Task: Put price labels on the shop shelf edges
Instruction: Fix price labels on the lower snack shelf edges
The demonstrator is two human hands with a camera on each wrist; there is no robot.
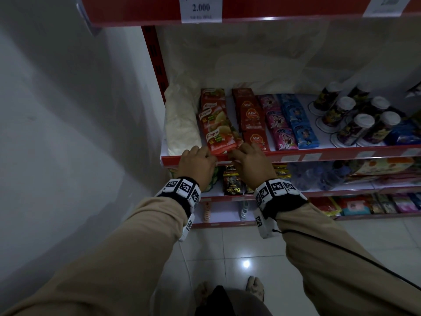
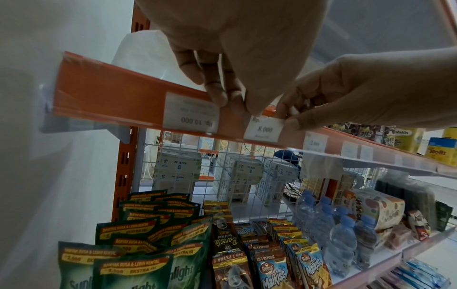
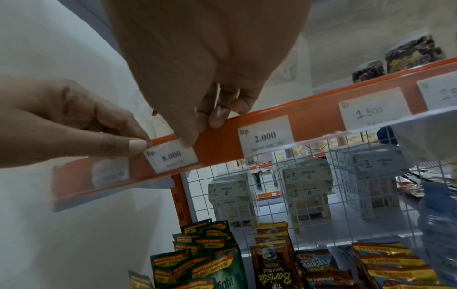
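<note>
A white price label [image 3: 171,156] reading "Rp. 8.000" sits against the orange shelf edge rail [image 3: 316,109], its top edge sticking up from the rail's clear strip. My left hand [image 3: 138,144] pinches the label's upper left corner, thumb on its face. My right hand [image 3: 200,131] holds its upper right corner, thumb on the paper and fingers curled over the rail's top. In the left wrist view the label [image 2: 264,129] lies between my left hand [image 2: 237,101] and right hand [image 2: 289,115]. From the head view, both hands [image 1: 211,156] [image 1: 234,155] meet at the rail [image 1: 319,153] below the Royco packets [image 1: 218,133].
More labels sit in the same rail: "10.000" [image 2: 191,113] to the left, "2.000" [image 3: 265,136] and "1.500" [image 3: 371,113] to the right. A white wall [image 1: 68,110] closes the left side. Detergent pouches [image 2: 138,254] and water bottles [image 2: 341,234] fill the shelf below.
</note>
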